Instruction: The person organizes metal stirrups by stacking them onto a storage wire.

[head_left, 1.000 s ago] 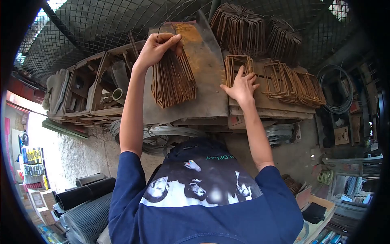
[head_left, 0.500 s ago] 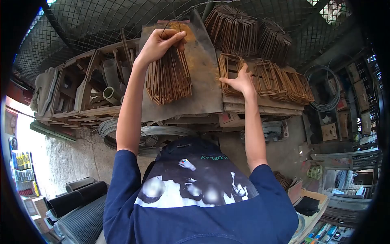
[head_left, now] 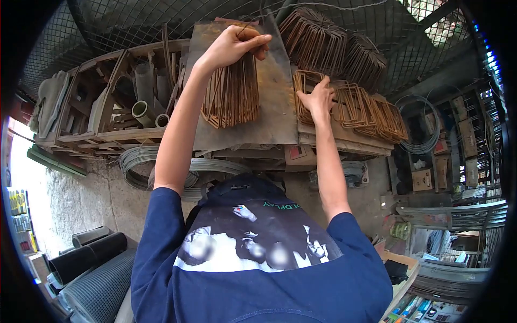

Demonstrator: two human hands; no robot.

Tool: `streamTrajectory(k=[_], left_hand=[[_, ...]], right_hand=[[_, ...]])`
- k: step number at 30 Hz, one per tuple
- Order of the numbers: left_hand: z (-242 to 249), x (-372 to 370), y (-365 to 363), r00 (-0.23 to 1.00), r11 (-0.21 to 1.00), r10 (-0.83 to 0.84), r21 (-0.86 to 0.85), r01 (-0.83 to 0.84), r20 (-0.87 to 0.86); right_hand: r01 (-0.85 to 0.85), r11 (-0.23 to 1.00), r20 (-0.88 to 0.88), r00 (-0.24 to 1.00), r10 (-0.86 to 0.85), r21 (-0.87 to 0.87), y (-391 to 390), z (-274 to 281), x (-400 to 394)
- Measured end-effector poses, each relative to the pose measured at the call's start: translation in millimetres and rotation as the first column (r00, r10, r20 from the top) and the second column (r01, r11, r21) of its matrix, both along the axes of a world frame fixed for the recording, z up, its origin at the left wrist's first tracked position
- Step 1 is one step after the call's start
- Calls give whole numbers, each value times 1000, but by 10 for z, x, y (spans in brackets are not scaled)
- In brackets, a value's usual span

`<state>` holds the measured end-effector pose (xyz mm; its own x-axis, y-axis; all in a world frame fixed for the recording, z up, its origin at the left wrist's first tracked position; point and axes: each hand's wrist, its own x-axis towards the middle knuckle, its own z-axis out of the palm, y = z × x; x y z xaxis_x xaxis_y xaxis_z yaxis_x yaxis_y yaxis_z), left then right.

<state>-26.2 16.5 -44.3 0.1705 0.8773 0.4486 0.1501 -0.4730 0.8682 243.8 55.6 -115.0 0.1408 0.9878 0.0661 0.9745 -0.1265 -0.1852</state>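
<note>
My left hand (head_left: pixel 237 47) is closed in a pinch at the top of a bundle of rusty rebar stirrups (head_left: pixel 232 98). A thin dark wire (head_left: pixel 246 28) shows by its fingers. The bundle lies against a grey metal sheet (head_left: pixel 277 116), its upper end partly hidden by the hand. My right hand (head_left: pixel 319 101) has its fingers spread over a stack of rectangular rebar stirrups (head_left: pixel 304 81), touching them at the edge. More rectangular stirrups (head_left: pixel 371 112) lie in a slanted row to the right of that hand.
Large bundles of dark stirrups (head_left: pixel 315 40) stand behind against wire mesh. A wooden rack (head_left: pixel 102 121) with pipes (head_left: pixel 142 112) is on the left. Coils of wire (head_left: pixel 137 164) sit below the bench, another wire coil (head_left: pixel 425 129) is at right. Mesh rolls (head_left: pixel 99 290) lie lower left.
My left hand has shifted right and slightly up in view, staying pinched at the bundle's top. My right hand stays at the stack, its fingers slightly closer together. The whole view has shifted a little.
</note>
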Motion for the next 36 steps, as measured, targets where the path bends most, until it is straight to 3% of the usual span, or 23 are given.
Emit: streamTrajectory(k=[3,4,6,7,8,14,18,21,22,24,26,28,30,32,36], left_hand=[[11,6,3,1000,1000,16,-15,-16,-26],[19,6,-5,1000,1000,12,-12,-12,-25],[31,13,-11,999,998,36,-46,-38,-39],[29,11,-3,999,999,31,-44,-33,-39],[20,6,11,999,999,24,-45,-26,-43],[35,-1,31,999,999,-7,-48,5,-34],[31,-5,48,999,996,-33,-88,32,-11],[103,-1,6,997,993,-17,-119,9,-69],[155,9,-42,996,991,-25,-137,13,-82],[180,10,-56,995,985,-42,-169,27,-90],[210,11,-80,994,981,-42,-194,20,-106],[192,9,-73,995,974,-24,-227,1,-99],[176,-8,-74,994,977,-31,-213,8,-105],[204,2,-97,993,973,-17,-229,-10,-118],[184,3,-89,992,968,-20,-251,-12,-124]], right_hand=[[68,998,-226,972,-70,-18,54,71,92],[72,997,-225,972,-74,-15,109,94,175],[28,995,-485,872,-73,-100,226,129,340],[30,999,-479,877,-48,-44,264,132,366],[30,995,-604,793,-80,-93,301,165,437],[66,995,-639,763,-98,-74,281,451,567],[-3,999,-787,616,-32,-43,133,681,568],[-215,945,-962,65,265,246,179,754,605],[-218,940,-958,52,281,264,218,808,586],[-377,758,-840,-344,419,532,293,966,520],[-369,696,-785,-357,506,616,380,1182,420],[-376,593,-695,-259,671,712,374,1472,275],[-357,547,-651,-346,676,757,472,1696,175],[-399,508,-629,-280,725,763,547,1888,98],[-427,477,-618,-300,726,768,827,2065,-11]])
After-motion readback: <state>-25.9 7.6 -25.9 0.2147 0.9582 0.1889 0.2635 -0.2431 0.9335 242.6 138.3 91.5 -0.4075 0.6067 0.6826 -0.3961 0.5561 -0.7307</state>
